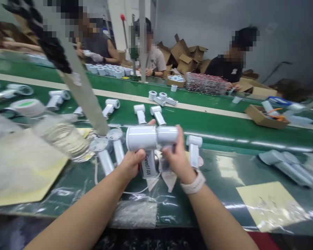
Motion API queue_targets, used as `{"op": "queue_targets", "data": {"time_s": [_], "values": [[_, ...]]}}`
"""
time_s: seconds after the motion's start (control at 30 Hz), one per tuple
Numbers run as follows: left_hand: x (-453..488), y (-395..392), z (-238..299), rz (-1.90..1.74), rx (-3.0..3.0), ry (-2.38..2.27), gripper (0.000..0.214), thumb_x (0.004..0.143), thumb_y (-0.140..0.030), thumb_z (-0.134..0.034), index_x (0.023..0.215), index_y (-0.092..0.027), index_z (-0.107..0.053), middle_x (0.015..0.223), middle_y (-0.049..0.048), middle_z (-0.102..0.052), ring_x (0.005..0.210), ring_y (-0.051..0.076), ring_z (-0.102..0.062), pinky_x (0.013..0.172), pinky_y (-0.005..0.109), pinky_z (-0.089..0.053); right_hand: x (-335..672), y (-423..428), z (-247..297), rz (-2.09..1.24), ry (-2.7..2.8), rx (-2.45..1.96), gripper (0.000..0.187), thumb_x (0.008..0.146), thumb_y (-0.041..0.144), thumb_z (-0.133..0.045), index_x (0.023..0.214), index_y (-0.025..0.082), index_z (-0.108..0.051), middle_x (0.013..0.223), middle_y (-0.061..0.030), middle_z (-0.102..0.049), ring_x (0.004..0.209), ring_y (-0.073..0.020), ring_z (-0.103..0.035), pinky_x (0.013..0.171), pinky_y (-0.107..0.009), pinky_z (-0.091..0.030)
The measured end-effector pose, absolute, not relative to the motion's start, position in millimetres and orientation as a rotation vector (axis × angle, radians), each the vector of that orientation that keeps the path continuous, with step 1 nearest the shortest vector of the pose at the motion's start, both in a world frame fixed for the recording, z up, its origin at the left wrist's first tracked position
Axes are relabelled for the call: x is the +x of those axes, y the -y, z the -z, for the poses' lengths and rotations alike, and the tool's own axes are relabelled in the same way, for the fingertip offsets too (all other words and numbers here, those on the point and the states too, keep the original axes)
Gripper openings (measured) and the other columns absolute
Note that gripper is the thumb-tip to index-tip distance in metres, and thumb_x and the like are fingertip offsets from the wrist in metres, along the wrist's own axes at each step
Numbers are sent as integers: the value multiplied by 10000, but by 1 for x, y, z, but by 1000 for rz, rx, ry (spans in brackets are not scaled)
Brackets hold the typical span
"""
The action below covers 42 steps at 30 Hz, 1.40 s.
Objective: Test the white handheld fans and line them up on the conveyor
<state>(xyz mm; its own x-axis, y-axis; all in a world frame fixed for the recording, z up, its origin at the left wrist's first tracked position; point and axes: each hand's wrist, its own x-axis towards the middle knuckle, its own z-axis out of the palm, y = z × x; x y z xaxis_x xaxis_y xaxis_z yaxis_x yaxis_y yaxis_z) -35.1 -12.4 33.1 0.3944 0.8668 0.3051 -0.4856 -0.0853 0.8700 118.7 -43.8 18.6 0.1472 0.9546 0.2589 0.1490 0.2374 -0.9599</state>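
My left hand (131, 162) is closed round the handle of a white hand-held fan (142, 139) labelled "Speed FAN", its round head pointing up and left. My right hand (176, 158) grips a second white fan (167, 135) beside it, the two heads touching side by side. Both are held just above the near edge of the green bench. More white fans stand right below and beside my hands, at the left (112, 149) and at the right (194, 147). A thin white cord loops under my hands.
A green conveyor belt (224, 126) carries several white fans (156, 114). A grey pole (86, 93) and a clear plastic bottle (59, 135) stand left. Yellow sheets lie on the bench (271, 205). An open carton (263, 118) sits right. Three people work across the belt.
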Motion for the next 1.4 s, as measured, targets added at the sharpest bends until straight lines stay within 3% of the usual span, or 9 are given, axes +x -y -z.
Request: {"op": "queue_targets", "data": {"time_s": [0.17, 0.33, 0.47, 0.53, 0.67, 0.83, 1.07, 1.23, 1.4], "values": [[-30, 2, -21, -1374, 1301, -566, 999, 621, -766, -777, 1487, -405, -434, 1601, 25, -410, 1542, 365, -269, 1224, 488, -368, 89, 50, -29, -1022, 1471, -1144, 1428, 624, 656, -858, 1633, 278, 80, 1526, -144, -510, 1389, -356, -511, 1129, -557, -436], [-34, -18, -19, -1388, 1459, -687, 840, 704, -708, -754, 1411, -346, -480, 1564, 69, -440, 1504, 374, -330, 1232, 563, -321, 176, 59, -57, -492, 1485, -1580, 1188, 627, 487, -875, 1609, 234, -257, 1470, -198, -516, 1246, -377, -592, 1029, -554, -488], [-35, -18, -22, -1157, 1421, -987, 670, 782, -606, -709, 1334, -268, -534, 1479, 132, -510, 1398, 365, -480, 1160, 556, -399, 303, 89, -56, -182, 1244, -2157, 730, 687, 463, -767, 1330, 182, -567, 1255, -146, -688, 1132, -343, -652, 988, -480, -493], [-34, -12, -26, -1052, 1392, -976, 612, 771, -589, -712, 1271, -262, -578, 1425, 129, -556, 1353, 356, -524, 1130, 523, -427, 354, 111, -49, -155, 1111, -2317, 672, 650, 419, -755, 1233, 117, -610, 1196, -223, -700, 1126, -421, -647, 965, -535, -483], [-29, 0, -31, -973, 1384, -847, 385, 783, -523, -706, 1060, -259, -668, 1369, 91, -611, 1337, 324, -522, 1143, 489, -398, 413, 153, -24, -109, 1032, -2460, 784, 612, 357, -718, 1332, 81, -574, 1311, -302, -620, 1253, -501, -571, 1031, -587, -431], [-30, 0, -31, -1038, 1476, -844, 304, 776, -469, -717, 967, -236, -675, 1377, 105, -588, 1278, 307, -556, 1115, 464, -416, 446, 169, 11, 168, 753, -2704, 741, 726, 429, -653, 1437, 240, -563, 1548, -276, -402, 1426, -534, -384, 1080, -598, -368], [-36, 2, -27, -1009, 1640, -851, 231, 826, -411, -624, 980, -243, -663, 1329, 103, -606, 1238, 283, -571, 1083, 458, -449, 359, 49, -24, 217, 1220, -2464, 648, 785, 168, -534, 1419, 33, -552, 1468, -349, -456, 1422, -508, -401, 1136, -621, -333], [-36, 9, -29, -924, 1735, -895, 225, 811, -362, -602, 996, -242, -646, 1364, 114, -568, 1280, 309, -523, 1074, 485, -449, 233, -73, -38, -340, 1926, -2122, 269, 863, 182, -647, 1111, 208, -750, 1249, -109, -696, 1282, -304, -593, 1122, -452, -446], [-36, 13, -29, -924, 1743, -906, 190, 764, -275, -628, 950, -237, -638, 1349, 111, -566, 1312, 315, -493, 1152, 508, -356, 130, -141, -25, -474, 1971, -2158, 354, 983, 380, -638, 1270, 174, -624, 1280, -97, -654, 1075, -238, -674, 907, -457, -583]]}}
